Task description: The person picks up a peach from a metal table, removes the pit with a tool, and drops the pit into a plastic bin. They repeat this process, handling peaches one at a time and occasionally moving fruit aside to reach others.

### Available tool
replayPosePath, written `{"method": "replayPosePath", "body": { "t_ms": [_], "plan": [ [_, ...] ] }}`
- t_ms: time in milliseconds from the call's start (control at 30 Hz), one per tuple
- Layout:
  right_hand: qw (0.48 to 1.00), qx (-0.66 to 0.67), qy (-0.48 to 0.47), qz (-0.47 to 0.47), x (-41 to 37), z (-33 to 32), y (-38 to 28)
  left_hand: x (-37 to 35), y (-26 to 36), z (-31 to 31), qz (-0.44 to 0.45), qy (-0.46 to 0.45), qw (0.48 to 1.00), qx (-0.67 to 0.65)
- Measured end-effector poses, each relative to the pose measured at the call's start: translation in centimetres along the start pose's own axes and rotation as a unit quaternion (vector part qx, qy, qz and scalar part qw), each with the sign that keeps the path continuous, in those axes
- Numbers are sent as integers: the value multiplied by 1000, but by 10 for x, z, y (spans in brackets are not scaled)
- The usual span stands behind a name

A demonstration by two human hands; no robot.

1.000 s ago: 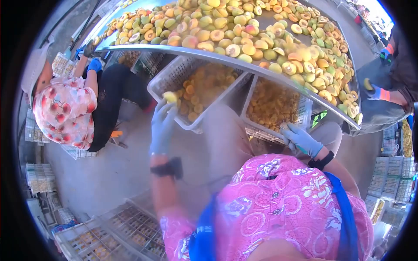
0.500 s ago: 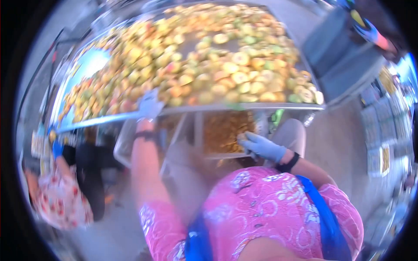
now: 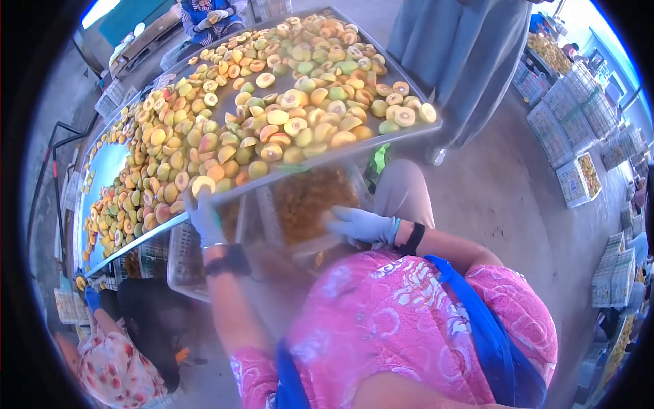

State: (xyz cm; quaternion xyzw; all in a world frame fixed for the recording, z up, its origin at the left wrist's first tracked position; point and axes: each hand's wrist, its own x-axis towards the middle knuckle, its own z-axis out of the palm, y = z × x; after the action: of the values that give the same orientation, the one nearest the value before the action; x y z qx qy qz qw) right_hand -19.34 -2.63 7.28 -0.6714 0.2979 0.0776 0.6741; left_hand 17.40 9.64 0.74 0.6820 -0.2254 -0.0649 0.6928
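Note:
My left hand (image 3: 204,219), in a pale glove, is at the near edge of a metal sorting table (image 3: 381,141). Its fingers close on a halved apricot (image 3: 203,184) with the cut face up. Many more apricot halves (image 3: 235,129), yellow, orange and green, cover the tabletop. Lower down, my right hand (image 3: 364,224), also gloved, hovers over a plastic crate (image 3: 270,221) of small brown-orange pieces. Its fingers stretch left, blurred at the tips, and I make out nothing in them. Part of a second crate (image 3: 178,262) shows beside my left forearm.
A person (image 3: 122,358) in a flowered top works at the left, a blue glove at the table corner. Another person (image 3: 199,15) sits beyond the table's far edge. Someone in a long grey garment (image 3: 453,61) stands at the right. Stacked crates (image 3: 565,119) line the right side.
My view has turned, and the table now sits further left. My left hand has a halved apricot at its fingertips. The small piece at my right fingertips is no longer seen there.

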Motion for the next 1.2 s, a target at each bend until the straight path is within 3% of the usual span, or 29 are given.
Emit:
{"method": "replayPosePath", "body": {
  "t_ms": [33, 100, 133, 167, 200, 233, 267, 300, 400, 433, 467, 500, 533, 600, 633, 700, 800, 900, 1033, 1200],
  "plan": [
    [1000, -1, 7, -10, -3, -1, -1, -21, 13, 15, -58, 37, 972, -224],
    [1000, -3, 8, -30, -6, -5, 2, -46, -8, 37, -103, -10, 938, -331],
    [999, -7, 8, -52, 0, -2, 2, -53, -9, 40, -213, -74, 859, -459],
    [991, -25, 24, -130, 18, 0, 15, -69, 6, 54, -187, -109, 871, -441],
    [977, -38, 34, -209, 37, 3, 28, -60, -37, 52, -243, -140, 830, -483],
    [989, -30, 33, -141, 33, 2, 17, -83, -2, 73, -291, -65, 790, -536],
    [997, -24, 38, -68, 27, 5, 0, -102, 19, 86, -139, -93, 899, -405],
    [997, -26, 22, -71, 31, 9, -5, -114, 28, 97, 11, -122, 960, -252],
    [979, -6, 78, -190, 27, 12, -9, -135, 35, 108, 59, -147, 977, -146],
    [979, -8, 76, -191, 24, 13, -12, -140, 39, 108, 60, -145, 977, -146],
    [980, 6, 70, -184, 20, 17, -14, -146, 42, 107, -51, -205, 912, -351],
    [982, 25, 63, -176, 20, 18, -16, -149, 44, 107, -162, -253, 792, -531],
    [982, 27, 61, -175, 21, 20, -15, -156, 51, 109, -163, -252, 793, -529],
    [972, 28, 81, -218, 23, 22, -11, -171, 67, 113, -7, -205, 929, -308],
    [972, 30, 80, -218, 22, 23, -9, -171, 64, 113, -8, -205, 930, -306],
    [979, 50, 56, -188, 20, 24, -9, -170, 57, 112, -147, -225, 806, -527],
    [985, 73, 24, -155, 10, 25, -16, -180, 69, 112, -117, -209, 849, -470],
    [983, 81, 36, -159, 8, 28, -16, -178, 66, 114, -153, -218, 813, -518],
    [988, 89, 3, -127, 10, 26, -12, -180, 70, 115, -191, -180, 810, -525],
    [978, 136, -28, -158, 9, 26, -12, -181, 72, 119, -205, -143, 830, -498]
  ]
}}
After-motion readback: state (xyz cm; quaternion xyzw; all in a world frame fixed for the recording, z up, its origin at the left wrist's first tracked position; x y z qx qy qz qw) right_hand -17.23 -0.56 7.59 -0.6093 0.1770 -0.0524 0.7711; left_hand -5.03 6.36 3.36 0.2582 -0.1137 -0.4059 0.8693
